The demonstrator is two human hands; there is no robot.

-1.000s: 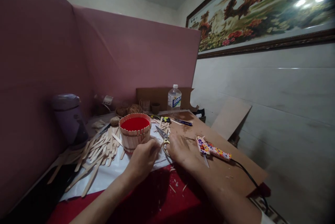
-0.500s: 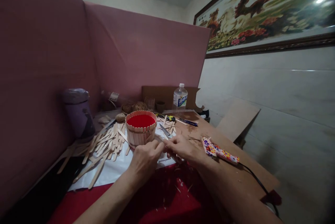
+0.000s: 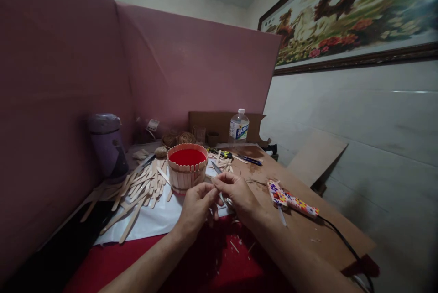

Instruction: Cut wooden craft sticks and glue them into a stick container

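Left hand [image 3: 195, 207] and right hand [image 3: 237, 193] both pinch closed on a small piece [image 3: 212, 186], too small to identify. The scissors [image 3: 216, 168] lie at their 12 o'clock.

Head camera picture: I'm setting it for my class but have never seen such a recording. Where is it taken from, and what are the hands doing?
The camera sits on a person's head and looks down at their own two bare hands; no machine is involved. The left hand and right hand meet fingertip to fingertip; anything between them is too small to tell. Beyond them stands a round box clad in wooden sticks, red inside, with a scissors blade beside it. Loose wooden sticks lie on a white sheet to the left; a dotted glue gun lies on the brown board to the right. A water bottle stands at the back.
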